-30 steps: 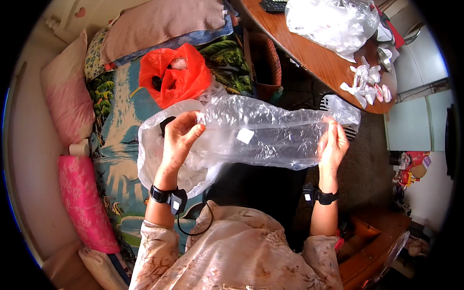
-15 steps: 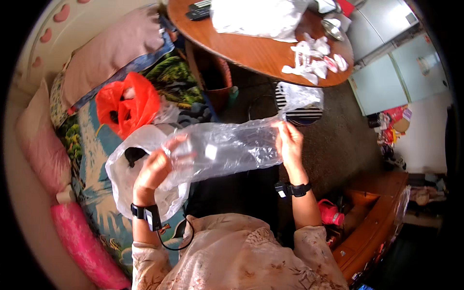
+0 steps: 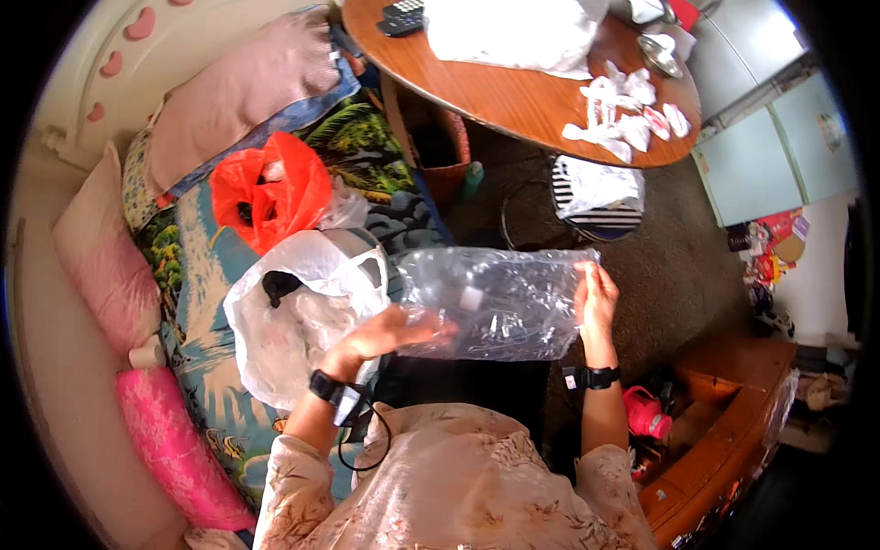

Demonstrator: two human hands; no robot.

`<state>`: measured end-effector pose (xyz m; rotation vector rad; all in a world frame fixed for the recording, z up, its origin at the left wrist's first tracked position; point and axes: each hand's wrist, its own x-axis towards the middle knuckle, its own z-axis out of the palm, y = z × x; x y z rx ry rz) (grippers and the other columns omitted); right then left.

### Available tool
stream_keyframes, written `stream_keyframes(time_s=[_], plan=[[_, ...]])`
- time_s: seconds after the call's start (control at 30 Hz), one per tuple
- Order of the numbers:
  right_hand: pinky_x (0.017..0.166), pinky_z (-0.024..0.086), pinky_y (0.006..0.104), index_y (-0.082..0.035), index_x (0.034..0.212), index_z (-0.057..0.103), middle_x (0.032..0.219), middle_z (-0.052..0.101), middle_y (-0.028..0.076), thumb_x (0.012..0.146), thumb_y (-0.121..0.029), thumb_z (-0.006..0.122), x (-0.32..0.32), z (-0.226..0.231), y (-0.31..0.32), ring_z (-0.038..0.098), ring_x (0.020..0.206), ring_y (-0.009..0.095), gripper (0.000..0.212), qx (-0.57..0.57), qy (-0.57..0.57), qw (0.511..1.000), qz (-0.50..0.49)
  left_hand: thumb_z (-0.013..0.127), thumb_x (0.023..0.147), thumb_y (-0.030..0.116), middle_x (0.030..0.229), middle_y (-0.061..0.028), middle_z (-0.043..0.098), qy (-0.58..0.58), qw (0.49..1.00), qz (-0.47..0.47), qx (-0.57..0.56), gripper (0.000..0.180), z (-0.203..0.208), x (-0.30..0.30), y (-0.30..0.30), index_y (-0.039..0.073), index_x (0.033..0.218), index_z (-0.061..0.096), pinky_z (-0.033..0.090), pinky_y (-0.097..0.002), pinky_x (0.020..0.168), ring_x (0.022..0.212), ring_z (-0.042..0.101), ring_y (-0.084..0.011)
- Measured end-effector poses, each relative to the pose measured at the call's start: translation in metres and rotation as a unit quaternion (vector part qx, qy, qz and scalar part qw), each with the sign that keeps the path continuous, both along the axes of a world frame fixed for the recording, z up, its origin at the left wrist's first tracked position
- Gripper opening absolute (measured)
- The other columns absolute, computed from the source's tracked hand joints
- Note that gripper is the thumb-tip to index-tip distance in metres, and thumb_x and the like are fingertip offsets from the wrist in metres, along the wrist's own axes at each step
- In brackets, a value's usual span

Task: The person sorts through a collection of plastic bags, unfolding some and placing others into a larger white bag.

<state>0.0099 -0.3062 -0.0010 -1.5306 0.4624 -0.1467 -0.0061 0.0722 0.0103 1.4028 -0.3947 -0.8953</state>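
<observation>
A clear plastic bag (image 3: 513,307) is stretched sideways in front of my body. My right hand (image 3: 596,298) pinches its right end, thumb and fingers closed on the film. At the bag's lower left corner, my left hand (image 3: 390,333) lies flat with its fingers extended along the plastic. The fingertips are slightly smeared and show through or against the film. Just beyond my left wrist, a white plastic bag (image 3: 252,321) sits wide-mouthed on the bed, with a small black item (image 3: 280,287) and pale crumpled plastic inside.
A red plastic bag (image 3: 307,188) stands on the patterned bed sheet (image 3: 202,367). Ahead is a round wooden table (image 3: 513,101) with knotted white bags (image 3: 632,101) on it. A striped stool (image 3: 610,223) stands under its edge. At right is a wooden cabinet (image 3: 706,458).
My left hand has slid down and right, its raised grasp now flattened along the clear bag. The bag's left end now lies clear of the white bag. The view has shifted slightly.
</observation>
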Motion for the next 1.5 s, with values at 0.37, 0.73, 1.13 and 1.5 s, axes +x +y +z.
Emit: stream_keyframes(time_s=[0.37,0.73,1.13,1.5], plan=[[0.041,0.02,0.0184,-0.011,0.093,0.069,0.058,0.038,-0.013,0.1,-0.029,0.058,0.014,-0.039,-0.005,0.03,0.046,-0.001,0.022,-0.041,-0.022,0.997,-0.066,0.057,0.1,0.015,0.059,0.0041,0.049,-0.051,0.904,0.41,0.11,0.02,0.012,-0.002,-0.003,0.001,0.087,0.062,0.031,-0.0219,0.042,0.046,0.04,-0.0034],[0.073,0.047,0.0247,-0.01,0.121,0.061,0.113,0.066,0.006,0.099,-0.022,0.057,0.075,-0.109,-0.069,0.061,0.094,0.012,0.026,0.172,0.009,0.983,-0.063,0.055,0.099,0.01,0.07,0.002,0.055,-0.132,0.845,0.477,0.204,0.015,0.059,-0.04,0.081,-0.002,0.094,0.063,0.041,-0.0222,0.055,0.061,0.047,-0.0047],[0.091,0.057,0.0405,0.0,0.117,0.052,0.115,0.065,0.023,0.095,0.005,0.038,0.209,-0.068,0.28,0.066,0.107,0.033,0.026,0.303,-0.009,0.938,0.167,0.066,0.086,0.006,0.131,-0.0153,0.055,-0.182,0.751,0.482,0.414,0.027,0.014,-0.084,0.153,0.003,0.112,0.062,0.051,-0.0359,0.088,0.108,0.06,-0.0318],[0.1,0.045,0.0423,-0.001,0.128,0.047,0.134,0.052,0.014,0.098,-0.019,0.055,0.255,-0.023,0.35,0.055,0.12,0.027,0.035,0.282,0.054,0.895,0.341,0.068,0.085,0.016,0.112,-0.0214,0.062,-0.021,0.745,0.411,0.525,0.034,-0.01,-0.02,0.161,0.001,0.114,0.061,0.046,-0.0456,0.089,0.107,0.058,-0.0402]])
